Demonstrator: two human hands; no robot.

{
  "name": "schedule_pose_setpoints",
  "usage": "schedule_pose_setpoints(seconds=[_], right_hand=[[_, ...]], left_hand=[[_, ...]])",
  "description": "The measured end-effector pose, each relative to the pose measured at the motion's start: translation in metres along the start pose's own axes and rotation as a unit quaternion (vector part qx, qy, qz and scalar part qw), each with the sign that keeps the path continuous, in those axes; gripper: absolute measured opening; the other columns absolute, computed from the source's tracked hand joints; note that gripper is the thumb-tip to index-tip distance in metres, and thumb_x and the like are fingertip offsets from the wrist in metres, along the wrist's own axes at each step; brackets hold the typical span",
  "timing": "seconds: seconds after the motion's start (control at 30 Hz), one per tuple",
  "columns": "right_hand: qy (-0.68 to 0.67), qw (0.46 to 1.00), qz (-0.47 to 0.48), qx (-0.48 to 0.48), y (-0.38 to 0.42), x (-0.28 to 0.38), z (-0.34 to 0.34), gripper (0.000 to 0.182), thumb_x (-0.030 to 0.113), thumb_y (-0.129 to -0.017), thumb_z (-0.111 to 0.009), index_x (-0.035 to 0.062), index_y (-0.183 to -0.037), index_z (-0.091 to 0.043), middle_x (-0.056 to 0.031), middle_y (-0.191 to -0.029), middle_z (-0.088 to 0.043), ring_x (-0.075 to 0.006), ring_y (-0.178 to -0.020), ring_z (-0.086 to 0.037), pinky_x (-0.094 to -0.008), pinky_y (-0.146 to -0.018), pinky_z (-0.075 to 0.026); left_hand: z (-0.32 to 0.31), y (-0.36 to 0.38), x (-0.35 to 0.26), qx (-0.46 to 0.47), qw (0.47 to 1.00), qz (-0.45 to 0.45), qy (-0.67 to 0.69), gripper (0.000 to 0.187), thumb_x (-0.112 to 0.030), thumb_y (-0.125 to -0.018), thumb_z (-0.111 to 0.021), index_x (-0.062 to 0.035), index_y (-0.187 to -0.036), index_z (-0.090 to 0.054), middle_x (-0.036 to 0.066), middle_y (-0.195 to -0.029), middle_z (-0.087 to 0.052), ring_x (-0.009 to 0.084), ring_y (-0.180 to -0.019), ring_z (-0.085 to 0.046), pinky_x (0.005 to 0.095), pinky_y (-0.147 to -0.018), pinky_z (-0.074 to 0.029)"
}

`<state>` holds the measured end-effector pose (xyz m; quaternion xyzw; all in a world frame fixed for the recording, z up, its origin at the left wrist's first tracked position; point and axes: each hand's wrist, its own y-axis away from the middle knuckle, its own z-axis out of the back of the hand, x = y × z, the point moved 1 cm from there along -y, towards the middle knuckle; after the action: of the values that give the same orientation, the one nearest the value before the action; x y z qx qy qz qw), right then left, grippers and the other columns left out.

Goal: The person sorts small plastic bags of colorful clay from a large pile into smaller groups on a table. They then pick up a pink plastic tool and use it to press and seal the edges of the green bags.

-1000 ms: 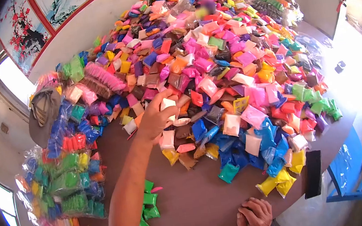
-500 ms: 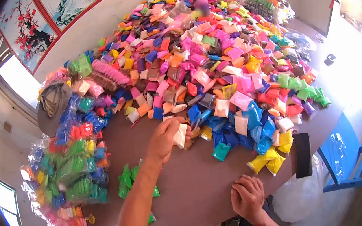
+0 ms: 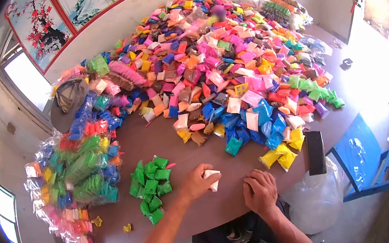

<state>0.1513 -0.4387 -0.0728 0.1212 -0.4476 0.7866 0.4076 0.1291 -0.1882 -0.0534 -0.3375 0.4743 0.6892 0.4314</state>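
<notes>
Pinching a small white plastic packet (image 3: 213,182) between thumb and fingers: left hand (image 3: 199,182), over the near part of the smooth brown table (image 3: 144,144); cannot tell whether packet touches tabletop. To its left, apart from it, lies a loose cluster of glossy green plastic packets (image 3: 151,186), some overlapping, with a thin bright-pink strip (image 3: 171,165) beside the cluster's far right side. Right hand (image 3: 261,192) rests at the near table edge, fingers bent, side by side; palm hidden, so cannot tell whether it encloses anything. Beyond right hand: shiny yellow plastic packets (image 3: 285,159) at the front of a large heap of multicoloured plastic packets (image 3: 217,70); just right of these, a black rectangular block (image 3: 315,153). Far left: stacked clear plastic bags of coloured packets (image 3: 84,169), grey brimmed cap (image 3: 69,97) near their far end
</notes>
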Motion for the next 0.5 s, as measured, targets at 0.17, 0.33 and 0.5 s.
schedule_pose_setpoints(seconds=[0.17,0.33,0.5], right_hand=[[-0.005,1.0,0.002,-0.014,0.002,0.0,-0.001,0.01,0.006,-0.082,-0.075,0.0058,-0.093,-0.076,-0.0107,-0.107,-0.074,-0.0309,-0.111,-0.069,-0.0442,-0.102,-0.05],[0.004,1.0,0.013,-0.023,0.007,-0.001,-0.003,0.011,0.006,-0.082,-0.075,0.0061,-0.093,-0.076,-0.0107,-0.107,-0.074,-0.0314,-0.111,-0.069,-0.0434,-0.101,-0.05],[-0.006,0.999,0.014,-0.028,0.011,-0.006,-0.006,0.01,0.009,-0.085,-0.074,0.0055,-0.094,-0.075,-0.0103,-0.106,-0.073,-0.0315,-0.112,-0.069,-0.0455,-0.103,-0.049]], left_hand=[[-0.003,-0.008,-0.011,-0.057,0.993,-0.081,0.067,0.073,-0.032,-0.09,-0.087,0.0046,-0.142,-0.052,0.013,-0.116,-0.07,0.0156,-0.099,-0.07,0.0344,-0.074,-0.063],[0.026,-0.038,-0.074,-0.142,0.978,-0.118,0.097,0.078,-0.045,-0.093,-0.081,0.0017,-0.147,-0.049,0.016,-0.125,-0.069,0.022,-0.1,-0.071,0.0378,-0.082,-0.06],[0.026,0.011,-0.025,-0.273,0.945,-0.169,-0.063,0.075,-0.05,-0.098,-0.071,-0.0006,-0.15,-0.048,0.024,-0.129,-0.071,0.0286,-0.107,-0.074,0.0405,-0.092,-0.058]])
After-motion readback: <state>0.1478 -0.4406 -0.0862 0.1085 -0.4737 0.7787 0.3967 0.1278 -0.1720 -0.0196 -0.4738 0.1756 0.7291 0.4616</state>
